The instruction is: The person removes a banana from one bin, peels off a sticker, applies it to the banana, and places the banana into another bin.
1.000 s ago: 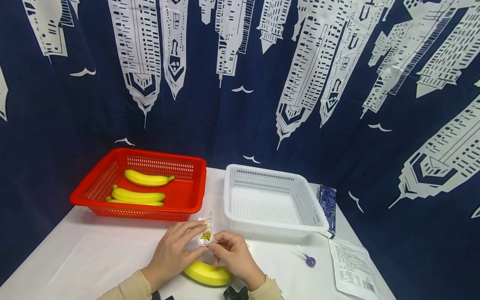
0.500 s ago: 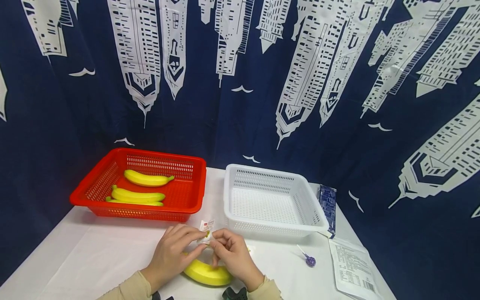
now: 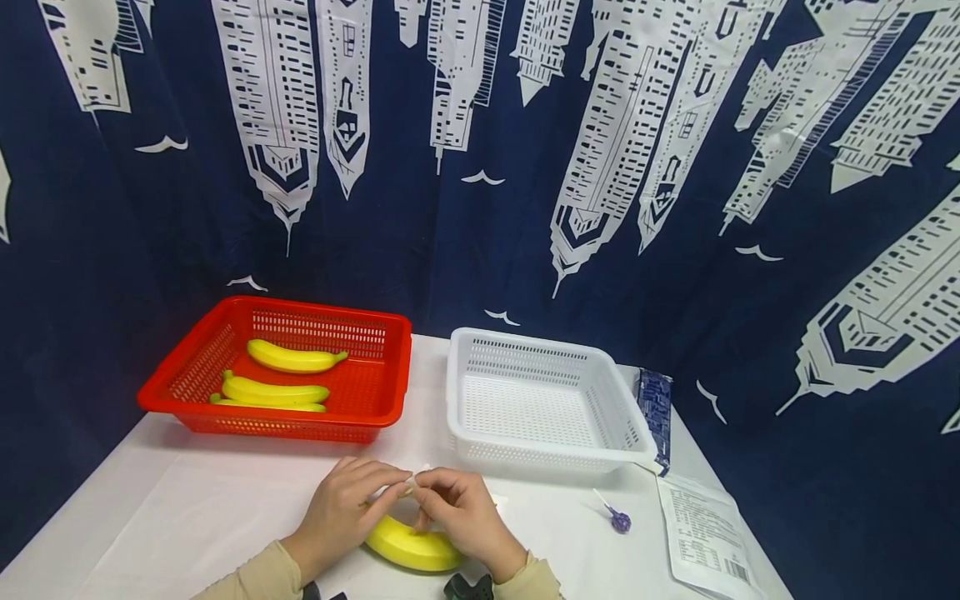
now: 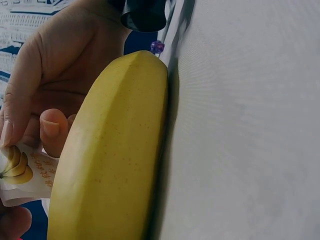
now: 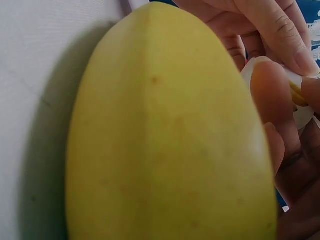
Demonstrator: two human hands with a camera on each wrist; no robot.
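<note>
Both hands meet over a yellow banana (image 3: 412,547) lying on the white table. Between them is a small white packet (image 4: 31,172) with a banana bunch printed on it, mostly hidden by fingers in the head view. My left hand (image 3: 347,504) pinches one end of it between thumb and fingers. The thumb and forefinger of my right hand (image 3: 468,512) pinch the other end. In the right wrist view the banana fills the middle, and the packet (image 5: 301,112) shows behind it among the fingertips.
A red basket (image 3: 390,408) with several bananas (image 3: 296,358) stands back left. Right of it is a white basket (image 3: 540,454). A purple lollipop (image 3: 619,522), a white printed pouch (image 3: 705,533) and a dark blue packet (image 3: 655,417) lie on the right. Behind hangs a navy skyline curtain (image 3: 390,267).
The packet, upright above the fingertips a second ago, has tipped down and folded in among the fingers. My right hand has shifted slightly left. The banana has stayed in place.
</note>
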